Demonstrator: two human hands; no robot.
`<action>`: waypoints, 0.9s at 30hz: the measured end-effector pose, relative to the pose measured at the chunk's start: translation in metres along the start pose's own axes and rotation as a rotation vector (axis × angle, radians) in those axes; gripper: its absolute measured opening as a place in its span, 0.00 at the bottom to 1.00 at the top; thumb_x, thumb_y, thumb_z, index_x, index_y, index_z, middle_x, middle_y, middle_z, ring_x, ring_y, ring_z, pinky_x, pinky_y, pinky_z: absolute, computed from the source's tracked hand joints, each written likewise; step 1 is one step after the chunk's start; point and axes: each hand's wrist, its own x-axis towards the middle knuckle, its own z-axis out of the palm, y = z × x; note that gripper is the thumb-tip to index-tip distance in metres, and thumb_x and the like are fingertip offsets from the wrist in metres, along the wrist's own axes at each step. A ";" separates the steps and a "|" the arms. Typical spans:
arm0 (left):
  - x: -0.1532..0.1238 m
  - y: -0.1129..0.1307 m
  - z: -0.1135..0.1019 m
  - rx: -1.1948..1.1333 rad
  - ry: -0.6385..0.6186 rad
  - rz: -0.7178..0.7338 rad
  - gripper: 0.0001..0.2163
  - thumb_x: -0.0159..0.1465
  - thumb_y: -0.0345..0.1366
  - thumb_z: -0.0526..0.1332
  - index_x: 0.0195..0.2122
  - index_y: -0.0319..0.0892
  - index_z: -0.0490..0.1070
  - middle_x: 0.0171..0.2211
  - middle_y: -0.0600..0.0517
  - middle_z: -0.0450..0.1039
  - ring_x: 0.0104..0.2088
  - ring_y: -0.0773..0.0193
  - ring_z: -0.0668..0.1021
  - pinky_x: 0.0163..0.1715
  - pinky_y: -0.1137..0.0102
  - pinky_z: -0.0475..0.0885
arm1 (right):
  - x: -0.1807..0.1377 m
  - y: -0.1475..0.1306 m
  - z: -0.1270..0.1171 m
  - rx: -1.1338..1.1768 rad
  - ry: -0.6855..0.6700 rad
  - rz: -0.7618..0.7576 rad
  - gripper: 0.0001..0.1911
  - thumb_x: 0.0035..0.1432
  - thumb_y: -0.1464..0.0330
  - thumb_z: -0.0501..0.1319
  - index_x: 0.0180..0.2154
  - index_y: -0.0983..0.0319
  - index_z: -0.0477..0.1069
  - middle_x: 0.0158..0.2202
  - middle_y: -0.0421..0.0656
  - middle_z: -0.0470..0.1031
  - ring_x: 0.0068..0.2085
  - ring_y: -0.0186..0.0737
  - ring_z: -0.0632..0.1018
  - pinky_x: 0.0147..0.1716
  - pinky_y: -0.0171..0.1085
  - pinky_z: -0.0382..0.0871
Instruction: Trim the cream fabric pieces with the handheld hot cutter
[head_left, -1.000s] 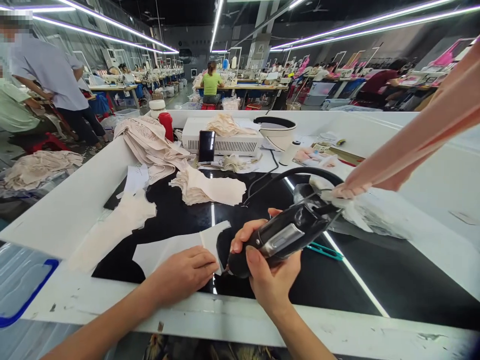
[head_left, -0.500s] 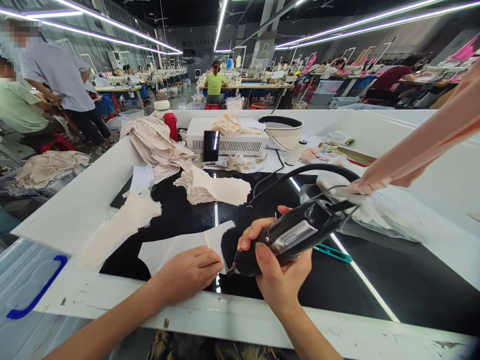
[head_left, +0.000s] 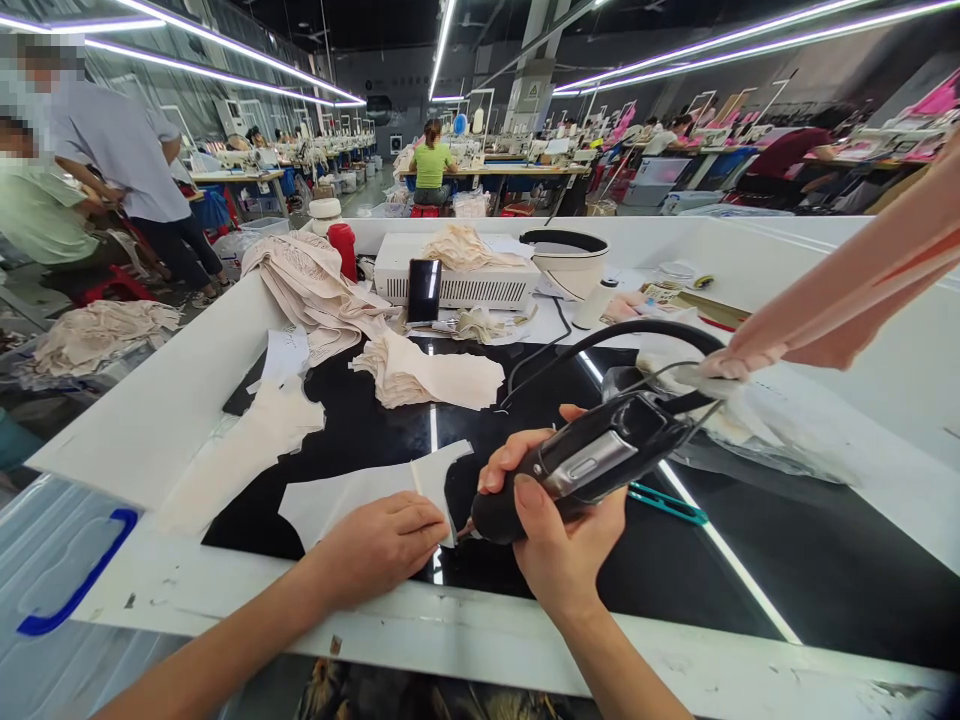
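Observation:
My right hand (head_left: 559, 535) is wrapped round a black and silver corded hand tool (head_left: 592, 462), its tip down at the edge of a white cut fabric piece (head_left: 360, 490) on the black glossy worktop (head_left: 750, 560). My left hand (head_left: 379, 545) lies flat on that piece, fingers together, pressing it down just left of the tool's tip. The tool's black cable (head_left: 622, 335) loops up behind it.
A stack of beige cut pieces (head_left: 427, 375), a heap of beige cloth (head_left: 315, 280), a white machine box (head_left: 457, 280) with a phone (head_left: 424, 292), a white bowl (head_left: 566, 262), teal snips (head_left: 667, 503), a plastic bag (head_left: 757, 420) and hanging pink fabric (head_left: 847, 295). Other people work behind.
The tool and my right hand have shifted very slightly; my left hand stays on the white piece. The view has drifted a little.

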 end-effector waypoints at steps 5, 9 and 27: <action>0.000 0.000 0.000 -0.006 0.001 -0.001 0.09 0.74 0.27 0.54 0.50 0.37 0.72 0.45 0.46 0.78 0.47 0.59 0.80 0.54 0.63 0.78 | -0.002 0.001 0.001 0.010 -0.002 0.004 0.27 0.58 0.68 0.70 0.55 0.52 0.63 0.32 0.35 0.75 0.25 0.36 0.76 0.25 0.38 0.75; 0.000 0.000 0.001 -0.002 0.007 0.010 0.08 0.73 0.26 0.56 0.50 0.36 0.72 0.44 0.45 0.78 0.47 0.59 0.80 0.54 0.63 0.78 | -0.003 0.003 0.001 0.038 -0.027 0.003 0.26 0.59 0.70 0.70 0.56 0.52 0.64 0.33 0.35 0.75 0.26 0.35 0.77 0.25 0.37 0.75; 0.002 0.000 0.000 0.013 0.043 0.039 0.09 0.75 0.28 0.53 0.50 0.36 0.72 0.44 0.45 0.79 0.46 0.60 0.81 0.55 0.63 0.78 | -0.006 0.005 0.003 0.064 -0.034 -0.001 0.25 0.60 0.70 0.69 0.56 0.51 0.66 0.33 0.36 0.75 0.26 0.35 0.76 0.26 0.36 0.75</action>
